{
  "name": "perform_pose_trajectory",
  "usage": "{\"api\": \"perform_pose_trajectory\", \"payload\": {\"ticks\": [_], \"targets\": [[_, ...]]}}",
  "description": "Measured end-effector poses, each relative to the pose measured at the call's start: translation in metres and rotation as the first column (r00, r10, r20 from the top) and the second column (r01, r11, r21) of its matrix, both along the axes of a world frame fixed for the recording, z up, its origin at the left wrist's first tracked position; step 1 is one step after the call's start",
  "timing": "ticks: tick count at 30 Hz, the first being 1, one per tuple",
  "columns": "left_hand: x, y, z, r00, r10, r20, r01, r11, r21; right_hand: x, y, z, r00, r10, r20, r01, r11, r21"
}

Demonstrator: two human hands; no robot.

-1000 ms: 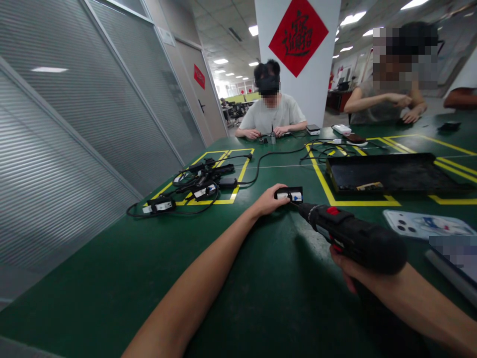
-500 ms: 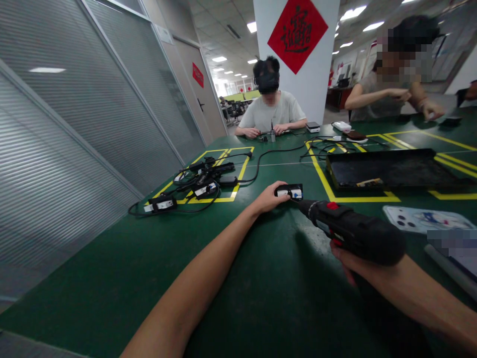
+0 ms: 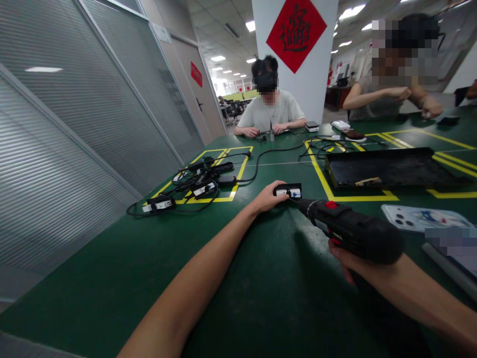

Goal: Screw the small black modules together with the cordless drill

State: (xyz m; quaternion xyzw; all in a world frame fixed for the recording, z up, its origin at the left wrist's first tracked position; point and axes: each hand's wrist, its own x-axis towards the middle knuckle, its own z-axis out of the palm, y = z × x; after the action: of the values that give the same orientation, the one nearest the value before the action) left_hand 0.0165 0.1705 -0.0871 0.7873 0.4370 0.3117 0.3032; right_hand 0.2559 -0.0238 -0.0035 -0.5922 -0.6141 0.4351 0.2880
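On the green table, my left hand (image 3: 269,196) grips the left end of a small black power adapter (image 3: 294,187) with a white label on the side facing me. My right hand (image 3: 345,258) is wrapped around the handle of a black and red cordless drill (image 3: 350,226), which points left and away from me. Its thin bit reaches the lower front of the adapter, close to my left fingertips. Whether the bit sits in a screw is too small to tell. The drill's body partly hides my right fingers.
Several black adapters with cables (image 3: 204,186) lie heaped at left, by yellow tape. A black tray (image 3: 391,171) and a phone (image 3: 425,217) are at right. One cable (image 3: 276,150) crosses the table. Two people sit opposite, one (image 3: 270,109) ahead and one (image 3: 391,89) to the right.
The whole view has shifted very slightly to the left. My hands, the adapter and the drill keep the same placement relative to one another.
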Motion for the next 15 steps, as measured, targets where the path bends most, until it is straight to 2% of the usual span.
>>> {"api": "perform_pose_trajectory", "payload": {"ticks": [15], "targets": [[-0.0014,0.0059,-0.0078,0.999,0.002,0.038,-0.001,1.0,-0.007,0.0044,0.0005,-0.0093,0.999,0.028,0.038,-0.026,0.998,-0.058]]}}
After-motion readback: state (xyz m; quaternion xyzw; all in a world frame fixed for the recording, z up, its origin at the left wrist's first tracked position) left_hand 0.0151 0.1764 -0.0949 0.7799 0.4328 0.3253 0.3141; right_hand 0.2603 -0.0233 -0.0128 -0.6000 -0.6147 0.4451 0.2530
